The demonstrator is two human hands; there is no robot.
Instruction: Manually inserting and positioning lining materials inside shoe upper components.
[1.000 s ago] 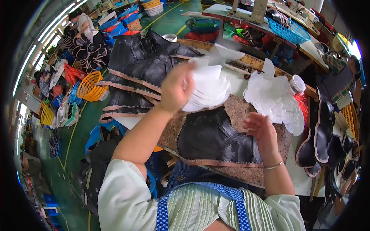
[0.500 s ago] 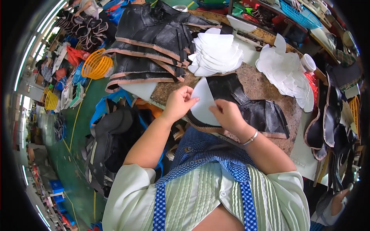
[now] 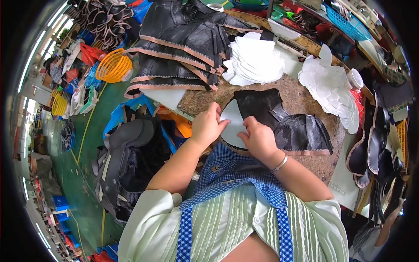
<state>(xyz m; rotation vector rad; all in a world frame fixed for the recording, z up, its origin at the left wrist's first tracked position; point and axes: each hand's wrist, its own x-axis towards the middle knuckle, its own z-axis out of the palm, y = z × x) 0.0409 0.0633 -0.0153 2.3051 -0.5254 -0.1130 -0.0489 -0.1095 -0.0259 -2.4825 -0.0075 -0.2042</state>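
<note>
Head view: your left hand (image 3: 208, 126) and right hand (image 3: 259, 139) are touching the white piece (image 3: 232, 118) between them, pinching or not unclear; it's lying on black leather (image 3: 258, 106) near the table (image 3: 299, 92) edge, open room showing beyond.

On the pale worktable (image 3: 342, 185) we count one speckled brown board (image 3: 301, 94), bearing one black boot upper (image 3: 301, 131); left, stacked tan-edged black uppers (image 3: 179, 37); far side, a white pile of shaped pieces (image 3: 255, 59); right, a looser whitish spread (image 3: 325, 89); beside it, one round white container (image 3: 355, 79).
</note>
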